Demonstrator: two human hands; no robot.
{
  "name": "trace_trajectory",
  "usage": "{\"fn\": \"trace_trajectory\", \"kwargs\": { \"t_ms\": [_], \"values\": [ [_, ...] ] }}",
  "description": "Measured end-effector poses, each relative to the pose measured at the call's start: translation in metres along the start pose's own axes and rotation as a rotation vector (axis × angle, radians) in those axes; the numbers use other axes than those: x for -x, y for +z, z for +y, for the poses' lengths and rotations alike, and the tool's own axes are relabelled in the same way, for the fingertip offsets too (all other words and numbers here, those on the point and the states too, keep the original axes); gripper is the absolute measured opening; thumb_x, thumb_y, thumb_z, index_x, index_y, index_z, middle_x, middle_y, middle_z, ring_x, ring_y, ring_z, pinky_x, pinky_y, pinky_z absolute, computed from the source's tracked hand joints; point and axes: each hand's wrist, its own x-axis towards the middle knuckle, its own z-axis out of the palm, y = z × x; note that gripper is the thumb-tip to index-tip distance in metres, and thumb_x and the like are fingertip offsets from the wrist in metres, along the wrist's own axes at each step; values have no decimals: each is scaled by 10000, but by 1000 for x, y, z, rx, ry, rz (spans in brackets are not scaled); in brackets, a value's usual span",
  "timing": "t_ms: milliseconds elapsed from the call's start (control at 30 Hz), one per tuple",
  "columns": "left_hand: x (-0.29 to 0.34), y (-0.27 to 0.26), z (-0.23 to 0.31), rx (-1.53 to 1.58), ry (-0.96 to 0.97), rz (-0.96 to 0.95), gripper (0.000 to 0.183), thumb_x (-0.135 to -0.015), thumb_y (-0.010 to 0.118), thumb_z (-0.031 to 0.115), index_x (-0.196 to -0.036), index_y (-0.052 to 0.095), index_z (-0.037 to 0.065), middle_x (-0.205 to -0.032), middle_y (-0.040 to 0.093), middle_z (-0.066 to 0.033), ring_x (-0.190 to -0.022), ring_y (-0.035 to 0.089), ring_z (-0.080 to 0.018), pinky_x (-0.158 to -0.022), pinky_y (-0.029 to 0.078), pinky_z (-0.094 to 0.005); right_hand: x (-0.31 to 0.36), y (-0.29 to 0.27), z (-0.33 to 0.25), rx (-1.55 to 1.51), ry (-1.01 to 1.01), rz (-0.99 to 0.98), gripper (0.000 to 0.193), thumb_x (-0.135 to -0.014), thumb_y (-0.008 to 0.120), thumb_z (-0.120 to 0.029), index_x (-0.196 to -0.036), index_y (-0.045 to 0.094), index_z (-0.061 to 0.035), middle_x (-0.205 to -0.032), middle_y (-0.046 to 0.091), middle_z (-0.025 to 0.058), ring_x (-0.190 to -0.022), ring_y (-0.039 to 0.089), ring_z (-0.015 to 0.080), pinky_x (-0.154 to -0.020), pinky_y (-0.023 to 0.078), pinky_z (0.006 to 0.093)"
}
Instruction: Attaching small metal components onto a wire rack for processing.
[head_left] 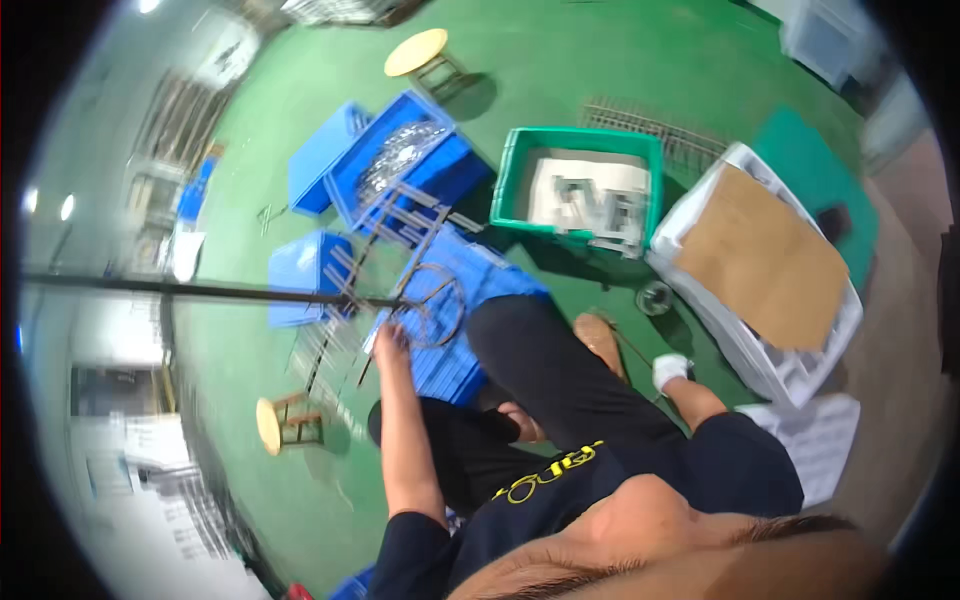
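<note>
Here the left hand (390, 340) is shut on a wire frame (425, 300), lifting it just above the blue crates (470, 290) so it hangs free, while the right hand (670, 370) rests, grip unclear.

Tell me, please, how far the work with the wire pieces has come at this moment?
Done: cannot tell; a blue crate holds shiny metal parts, blurred. In hand: the left hand grips a wire frame over the blue crates. The right hand, in a white glove, is low beside the leg. Left: more wire racks lie behind the green crate.
</note>
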Motion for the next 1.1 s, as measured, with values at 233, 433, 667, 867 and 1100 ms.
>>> {"fn": "trace_trajectory", "kwargs": {
  "t_ms": [233, 433, 667, 867, 1100],
  "values": [
    [19, 50, 8, 123, -57, 78, 95, -795, 583, 186, -844, 556, 109, -742, 583, -41, -676, 577, -177, -517, 400, -282, 24, -3, -6, -106, 73, -146, 222, -660, 526, -166, -780, 670, -49, -737, 640, 150, -682, 605, 318, -593, 462, 390],
    [15, 11, 8, 294, 0, 225, 65, -806, 569, 167, -847, 542, 125, -749, 582, -31, -634, 571, -166, -476, 379, -255, 50, -47, -20, -421, -95, -255, 311, -665, 505, -173, -917, 648, -59, -848, 646, 153, -773, 605, 322, -697, 472, 356],
    [44, 45, 13, 478, -15, 156, 224, -835, 586, 157, -1024, 515, 252, -824, 606, -21, -682, 589, -147, -491, 394, -238, 111, -99, -6, -1333, 247, -188, 360, -739, 560, -241, -962, 590, 41, -704, 613, 104, -590, 548, 259, -577, 457, 328],
    [44, 30, 22, 545, 34, 164, 241, -837, 579, 148, -1059, 511, 212, -831, 609, -36, -667, 597, -154, -496, 409, -230, 122, -153, -20, -1275, 329, -356, 383, -751, 562, -252, -969, 600, 60, -749, 642, 119, -650, 583, 250, -612, 467, 316],
    [80, 41, 13, 683, 19, 2, 158, -874, 524, 156, -1029, 519, 125, -840, 616, -74, -668, 619, -184, -517, 456, -253, 108, -120, -46, -705, 123, -123, 402, -743, 572, -328, -902, 637, 35, -834, 651, 170, -732, 607, 300, -655, 470, 346]
  ]
}}
